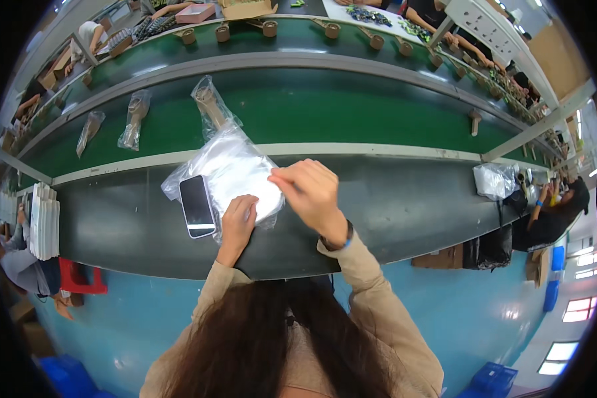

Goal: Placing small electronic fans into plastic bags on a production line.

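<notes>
A stack of clear plastic bags [230,159] lies on the dark worktop, its far end reaching over the conveyor's pale edge. My left hand [237,224] rests on the near part of the stack, fingers stretched out. At the stack's right side my right hand [310,191] is closed in a pinch; its fingertips appear to hold the edge of a plastic bag. A phone [197,204] with a dark screen and pale case lies on the bags, left of my left hand. Just beyond the stack, a brown round-headed part [207,99] sits in a clear bag on the green belt.
Two more bagged parts [134,119] lie leftward on the green belt [351,109]; a loose brown part [475,122] lies far right. Several round brown parts [269,28] ride the farther belt. White stacked pieces [44,222] stand left, a plastic bundle [495,181] right. Co-workers sit around.
</notes>
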### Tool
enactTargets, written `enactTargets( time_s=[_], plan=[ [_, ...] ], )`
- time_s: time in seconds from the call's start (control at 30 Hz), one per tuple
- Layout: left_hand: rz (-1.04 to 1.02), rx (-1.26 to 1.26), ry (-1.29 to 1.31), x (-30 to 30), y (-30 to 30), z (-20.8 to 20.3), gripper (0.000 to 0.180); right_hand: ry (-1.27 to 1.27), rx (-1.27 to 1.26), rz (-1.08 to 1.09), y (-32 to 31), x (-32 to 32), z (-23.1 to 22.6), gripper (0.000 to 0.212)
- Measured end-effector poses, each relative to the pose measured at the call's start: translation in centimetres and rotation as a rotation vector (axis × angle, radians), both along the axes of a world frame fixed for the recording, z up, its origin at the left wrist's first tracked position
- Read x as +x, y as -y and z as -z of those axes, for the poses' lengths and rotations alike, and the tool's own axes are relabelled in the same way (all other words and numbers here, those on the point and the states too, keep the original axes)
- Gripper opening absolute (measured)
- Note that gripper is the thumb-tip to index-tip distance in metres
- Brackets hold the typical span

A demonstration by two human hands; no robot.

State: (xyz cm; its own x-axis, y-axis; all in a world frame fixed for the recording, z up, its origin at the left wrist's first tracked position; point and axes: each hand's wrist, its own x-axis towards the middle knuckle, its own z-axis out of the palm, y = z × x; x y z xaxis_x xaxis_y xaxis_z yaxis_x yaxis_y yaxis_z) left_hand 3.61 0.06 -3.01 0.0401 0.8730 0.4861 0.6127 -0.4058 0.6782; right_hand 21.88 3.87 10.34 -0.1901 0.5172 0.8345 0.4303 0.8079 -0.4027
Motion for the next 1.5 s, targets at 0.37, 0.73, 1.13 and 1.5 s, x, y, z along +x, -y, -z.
enactTargets(
  time_s=[0.37,0.73,1.13,1.5],
  plan=[
    [-0.117,-0.146,0.209,0.9,0.7,1.5,0.019,-0.409,-0.826,0.088,-3.8,2.5,14.2,0.039],
    [-0.114,-0.145,0.101,1.5,0.4,1.6,0.018,-0.496,-0.910,0.064,-4.4,3.4,15.0,0.036],
    [-0.104,-0.129,0.184,2.4,0.2,1.3,0.026,-0.478,-0.859,0.055,-4.0,4.4,14.4,0.035],
    [-0.081,-0.188,0.163,2.1,0.1,1.7,0.026,-0.426,-0.864,0.007,-4.0,3.9,14.4,0.033]
  ],
)
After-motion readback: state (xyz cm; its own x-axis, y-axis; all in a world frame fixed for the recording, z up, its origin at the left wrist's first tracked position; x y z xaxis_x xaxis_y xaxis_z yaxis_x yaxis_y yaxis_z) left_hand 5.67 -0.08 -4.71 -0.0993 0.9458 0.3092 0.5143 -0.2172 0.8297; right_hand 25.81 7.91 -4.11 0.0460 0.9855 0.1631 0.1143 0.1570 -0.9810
